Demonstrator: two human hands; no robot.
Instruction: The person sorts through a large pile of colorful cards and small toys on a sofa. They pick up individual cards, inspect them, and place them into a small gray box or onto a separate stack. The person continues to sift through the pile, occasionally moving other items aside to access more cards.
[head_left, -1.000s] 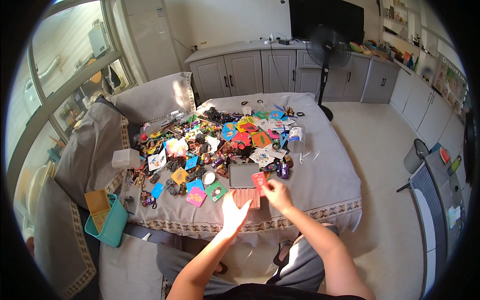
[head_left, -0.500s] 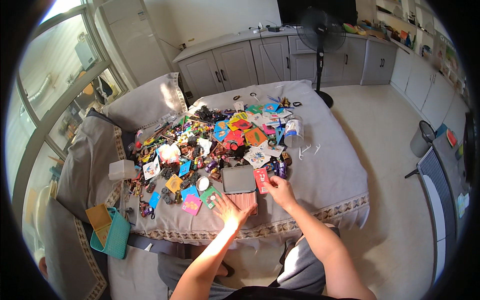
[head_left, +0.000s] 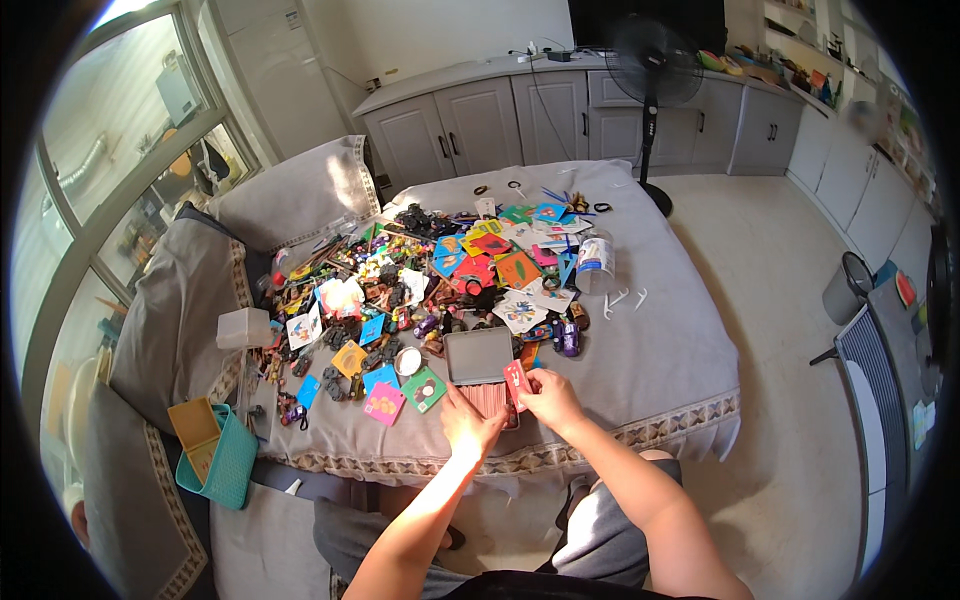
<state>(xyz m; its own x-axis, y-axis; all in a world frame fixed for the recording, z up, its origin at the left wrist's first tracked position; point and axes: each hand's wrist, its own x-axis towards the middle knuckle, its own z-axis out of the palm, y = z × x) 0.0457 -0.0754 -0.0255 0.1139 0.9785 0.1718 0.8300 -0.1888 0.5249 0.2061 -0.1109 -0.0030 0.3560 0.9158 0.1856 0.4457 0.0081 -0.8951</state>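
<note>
The right hand (head_left: pixel 550 402) pinched a thin red rectangular card (head_left: pixel 515 381) at the edge of an open grey rectangular case (head_left: pixel 478 357) between the hands; the left hand (head_left: pixel 473 428), fingers parted, lay alongside. A light pinch and a steadied case seemed best for keeping the card unbent.

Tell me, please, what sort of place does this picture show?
Probably a living room in a home: a standing fan, a large dark screen and a row of grey cabinets suggest it.
</note>
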